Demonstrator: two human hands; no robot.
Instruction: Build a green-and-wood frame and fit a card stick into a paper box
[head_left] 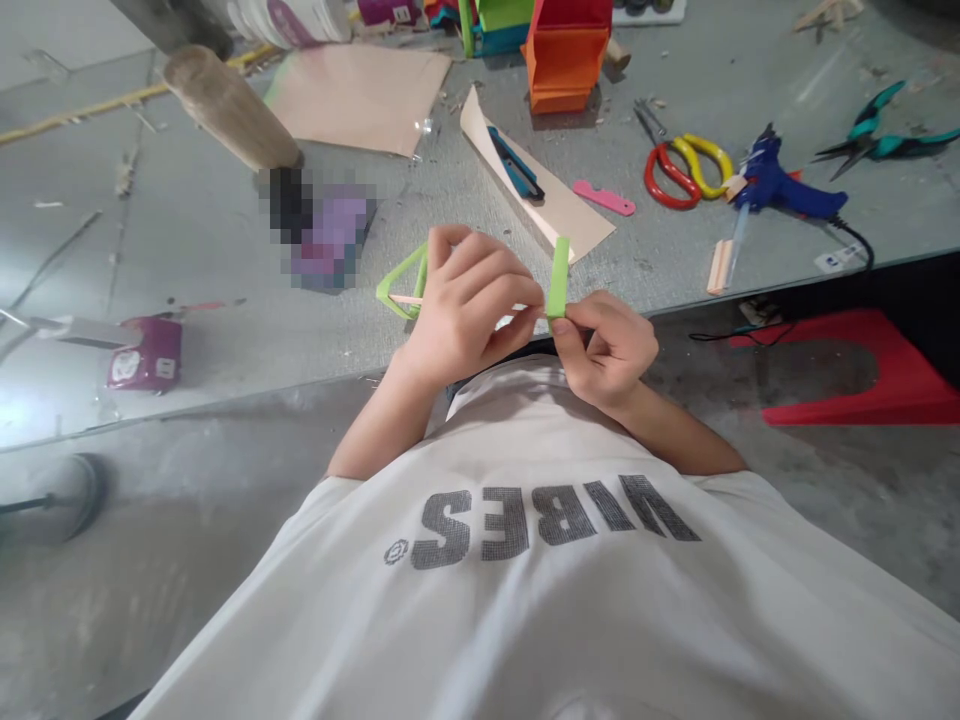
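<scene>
Head view: right hand [611,345], fingers closed, pinches a green strip [559,277] by its near end, long axis across the bench [225,250]; left hand [476,300], curled just beside it, hold unclear, partly covers a green frame [384,291].

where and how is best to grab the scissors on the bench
Probably by the red loop, coming from the near side with the right hand once free: the blades point away, and the yellow loop sits close to the blue glue gun.

Left hand [469,300] hides part of green frame [405,267]; purple object [334,235] (pixelated) unidentifiable; red stool [900,390] cropped at right.
</scene>
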